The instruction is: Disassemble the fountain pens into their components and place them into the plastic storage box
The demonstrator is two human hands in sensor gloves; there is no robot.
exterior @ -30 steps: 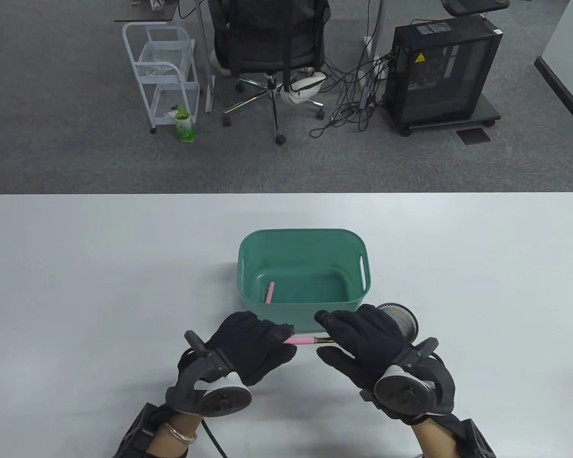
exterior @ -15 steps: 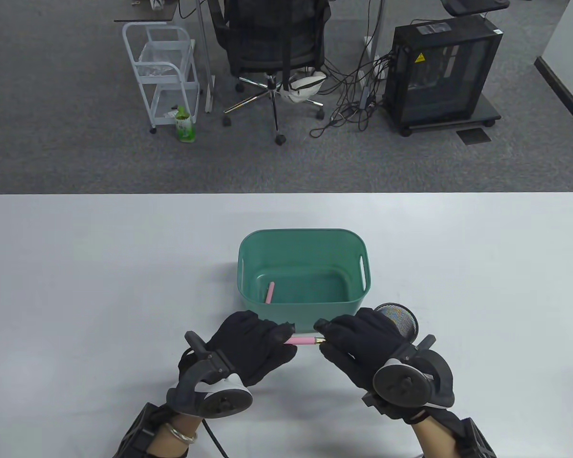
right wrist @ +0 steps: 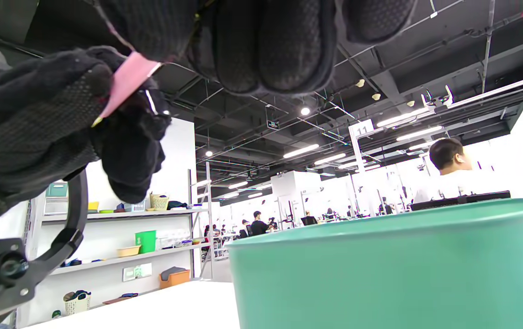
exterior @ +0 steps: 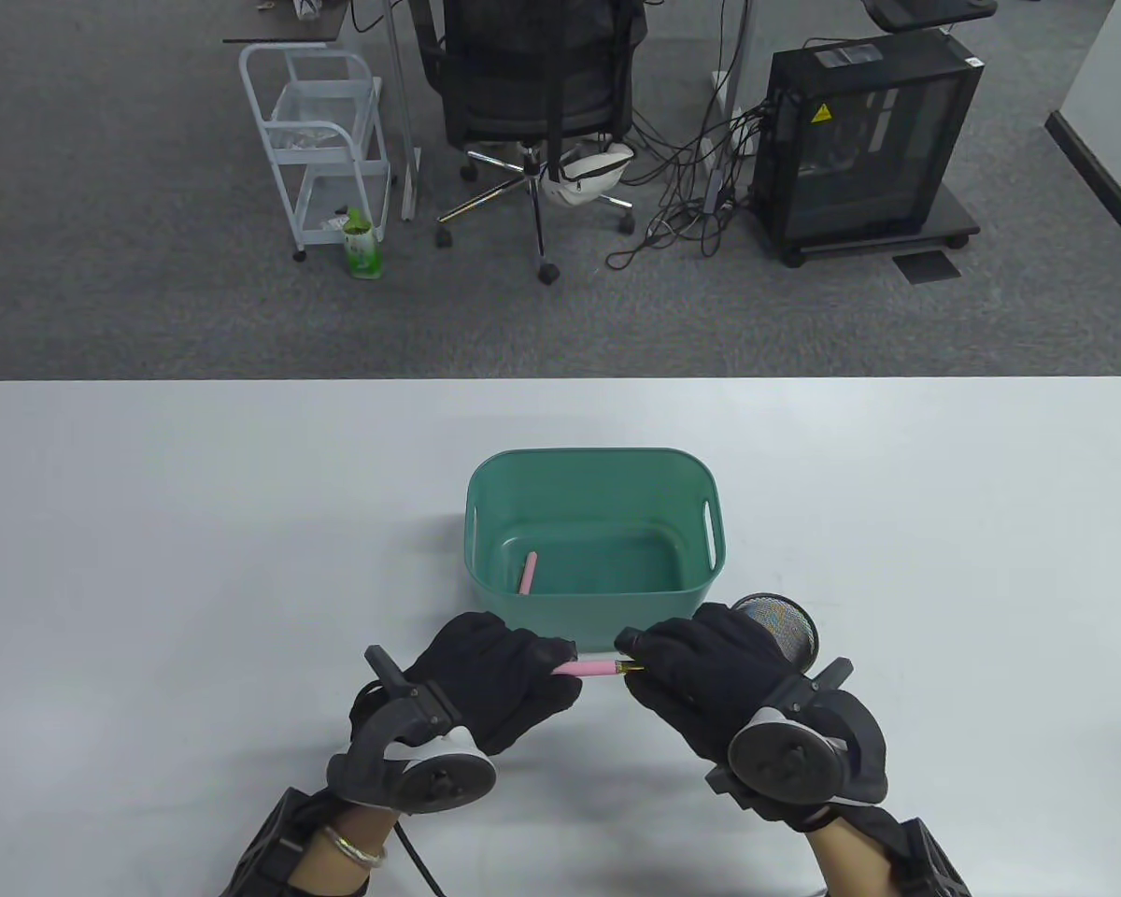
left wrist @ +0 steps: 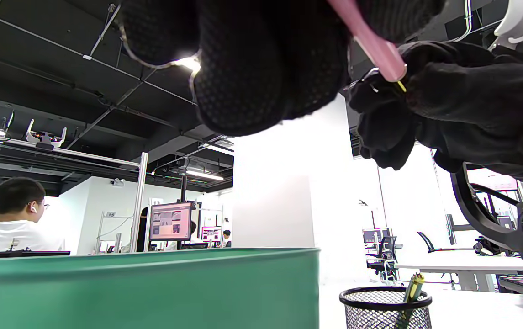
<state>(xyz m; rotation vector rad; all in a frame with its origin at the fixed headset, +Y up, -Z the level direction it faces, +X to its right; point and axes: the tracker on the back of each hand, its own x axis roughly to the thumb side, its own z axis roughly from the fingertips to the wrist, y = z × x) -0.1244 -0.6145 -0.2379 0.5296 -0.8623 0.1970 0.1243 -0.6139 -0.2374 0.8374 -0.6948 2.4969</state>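
A pink fountain pen (exterior: 590, 668) lies level between both gloved hands, just in front of the green plastic box (exterior: 595, 464). My left hand (exterior: 495, 677) grips its pink barrel (left wrist: 371, 41). My right hand (exterior: 701, 668) pinches the gold end (exterior: 630, 666) of the pen, seen as a thin yellow tip (left wrist: 401, 86) in the left wrist view. In the right wrist view the pink barrel (right wrist: 126, 82) runs from my right fingers into the left glove. A pink pen part (exterior: 528, 572) lies inside the box at its left.
A black mesh pen cup (exterior: 785, 628) stands right of the box, partly behind my right hand, with a pen (left wrist: 413, 287) in it. Beyond the table's far edge are an office chair (exterior: 532, 93), a white cart (exterior: 322, 140) and a computer case (exterior: 869, 140).
My right hand has closed in slightly toward the left along the pen, hiding more of the gold end. The left hand and the box have stayed put.
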